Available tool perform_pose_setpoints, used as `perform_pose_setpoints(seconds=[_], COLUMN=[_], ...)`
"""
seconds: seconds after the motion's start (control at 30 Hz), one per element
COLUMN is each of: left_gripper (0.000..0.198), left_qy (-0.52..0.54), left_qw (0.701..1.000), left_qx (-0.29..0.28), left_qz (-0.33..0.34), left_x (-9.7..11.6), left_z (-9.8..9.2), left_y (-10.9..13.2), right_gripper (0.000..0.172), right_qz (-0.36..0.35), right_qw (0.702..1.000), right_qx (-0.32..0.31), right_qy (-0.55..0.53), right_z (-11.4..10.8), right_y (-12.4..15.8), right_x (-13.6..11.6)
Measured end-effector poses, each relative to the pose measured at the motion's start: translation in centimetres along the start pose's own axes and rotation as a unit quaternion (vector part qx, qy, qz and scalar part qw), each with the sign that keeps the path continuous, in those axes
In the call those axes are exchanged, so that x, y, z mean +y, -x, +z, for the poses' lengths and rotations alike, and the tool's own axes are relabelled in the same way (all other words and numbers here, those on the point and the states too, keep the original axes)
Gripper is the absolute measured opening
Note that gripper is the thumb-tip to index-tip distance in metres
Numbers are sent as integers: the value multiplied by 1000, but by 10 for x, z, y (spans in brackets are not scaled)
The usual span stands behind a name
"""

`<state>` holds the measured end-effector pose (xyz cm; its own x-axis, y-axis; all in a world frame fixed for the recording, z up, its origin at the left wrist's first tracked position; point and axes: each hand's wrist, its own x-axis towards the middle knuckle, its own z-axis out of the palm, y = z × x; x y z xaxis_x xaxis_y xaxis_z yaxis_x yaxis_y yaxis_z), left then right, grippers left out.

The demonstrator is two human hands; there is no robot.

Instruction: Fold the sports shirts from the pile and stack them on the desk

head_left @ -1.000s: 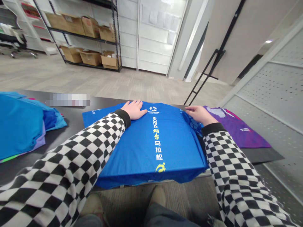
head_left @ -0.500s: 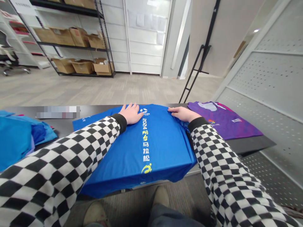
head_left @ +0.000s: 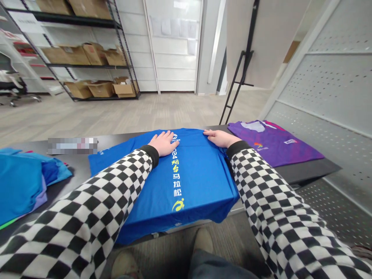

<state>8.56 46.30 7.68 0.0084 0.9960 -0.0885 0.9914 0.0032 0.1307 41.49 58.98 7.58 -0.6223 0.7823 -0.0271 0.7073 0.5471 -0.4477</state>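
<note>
A blue T-shirt [head_left: 186,182] lies folded on the dark table [head_left: 314,172], with yellow and white print running down its middle. My left hand [head_left: 164,143] rests flat on the shirt near its logo, holding nothing. My right hand [head_left: 219,138] lies flat at the shirt's far right edge, fingers pointing left. Both checkered sleeves cover the near part of the shirt's sides.
A purple shirt [head_left: 270,145] lies to the right on the table. A pile of blue garments [head_left: 20,182] sits at the left. A blurred patch [head_left: 72,145] hides something on the far table edge. Boxes fill metal shelving [head_left: 90,58] behind.
My right hand has slid left, closer to my left hand, along the shirt's far edge. The whole view has turned and levelled slightly. The shirt stays folded.
</note>
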Motion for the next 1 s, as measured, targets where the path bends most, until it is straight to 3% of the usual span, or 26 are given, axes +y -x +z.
perform_pose_setpoints(seconds=[0.1,0.2,0.33,0.43,0.53,0.7,0.83,1.0], left_gripper=[87,81,74,70,84,103,89,84], left_qy=[-17,-31,-33,-23,-11,-11,-53,-13], left_qw=[1000,999,992,984,984,986,986,959], left_qx=[-7,29,74,50,10,-21,13,-42], left_qz=[-18,-3,98,168,177,164,156,281], left_x=[13,36,74,94,100,99,113,148], left_z=[-6,-7,0,6,9,6,3,9], left_y=[-7,-12,-17,-21,-26,-27,-1,83], right_gripper=[62,59,54,54,54,57,58,60], right_qz=[-4,10,27,24,19,24,27,29], right_qw=[1000,999,995,997,998,999,999,999], right_qx=[1,24,81,60,19,7,4,6], right_qy=[20,47,44,42,49,31,19,11], right_z=[-2,-7,-14,-16,-14,-13,-14,-13], right_y=[2,3,4,7,8,8,9,9], right_x=[-7,-12,-14,-13,-12,-10,-11,-12])
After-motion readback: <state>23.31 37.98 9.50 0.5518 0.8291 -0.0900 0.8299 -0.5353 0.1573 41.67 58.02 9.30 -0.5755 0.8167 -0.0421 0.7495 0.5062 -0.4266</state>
